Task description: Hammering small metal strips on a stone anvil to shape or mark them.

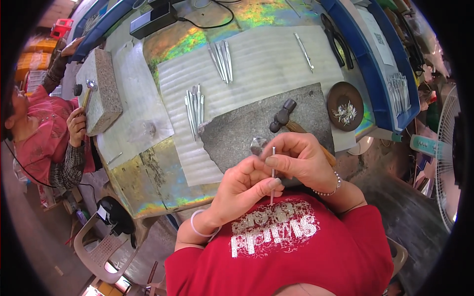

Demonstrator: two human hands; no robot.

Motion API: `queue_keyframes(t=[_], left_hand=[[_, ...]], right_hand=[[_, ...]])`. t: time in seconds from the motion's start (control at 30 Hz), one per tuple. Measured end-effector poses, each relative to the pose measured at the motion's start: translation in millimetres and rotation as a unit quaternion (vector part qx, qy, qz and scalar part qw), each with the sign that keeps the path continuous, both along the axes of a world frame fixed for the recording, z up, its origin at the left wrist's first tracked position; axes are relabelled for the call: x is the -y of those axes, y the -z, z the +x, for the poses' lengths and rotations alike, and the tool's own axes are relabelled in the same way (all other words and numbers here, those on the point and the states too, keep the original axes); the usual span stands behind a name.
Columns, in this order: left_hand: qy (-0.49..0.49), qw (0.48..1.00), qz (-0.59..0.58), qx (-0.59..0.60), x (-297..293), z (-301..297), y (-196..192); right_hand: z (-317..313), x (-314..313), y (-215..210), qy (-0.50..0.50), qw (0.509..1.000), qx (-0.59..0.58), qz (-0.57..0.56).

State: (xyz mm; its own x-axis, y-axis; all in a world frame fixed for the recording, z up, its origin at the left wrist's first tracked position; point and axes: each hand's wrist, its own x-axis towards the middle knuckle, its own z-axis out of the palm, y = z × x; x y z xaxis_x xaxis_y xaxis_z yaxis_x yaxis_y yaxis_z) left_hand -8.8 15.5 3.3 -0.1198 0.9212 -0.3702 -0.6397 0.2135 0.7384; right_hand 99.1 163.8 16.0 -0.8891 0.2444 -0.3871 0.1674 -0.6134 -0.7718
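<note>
L hand (242,187) & R hand (302,159) together, fingertips pinching 1 thin straight silver metal rod (273,171) betw. them; might slip if grip loosens. From rod: 10 o'clock, slim shiny metal sticks (195,112); 11–1, rough flat grey stone slab (229,129); 12, stubby dark-metal hammer (283,116) w/ wooden handle; 1–2, round brown dish (342,92), loose pale slivers (345,113), prob. spill if knocked.
</note>
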Motion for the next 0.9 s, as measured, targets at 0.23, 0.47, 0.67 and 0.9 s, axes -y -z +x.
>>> queue_keyframes(t=[0.23,0.47,0.67,0.9], left_hand=[[-0.019,0.578,0.186,-0.794,-55,-73,-19],[0.167,0.361,0.257,-0.881,-141,-168,22],[0.208,0.431,0.183,-0.859,-136,-183,45],[-0.108,0.622,-0.055,-0.774,-57,-171,35]], right_hand=[[38,-6,-8,0.095,0.961,0.010,0.259],[59,-2,-14,0.043,0.902,0.011,0.429],[62,-9,-11,0.080,0.908,0.057,0.407],[45,-14,-5,0.051,0.781,0.109,0.613]])
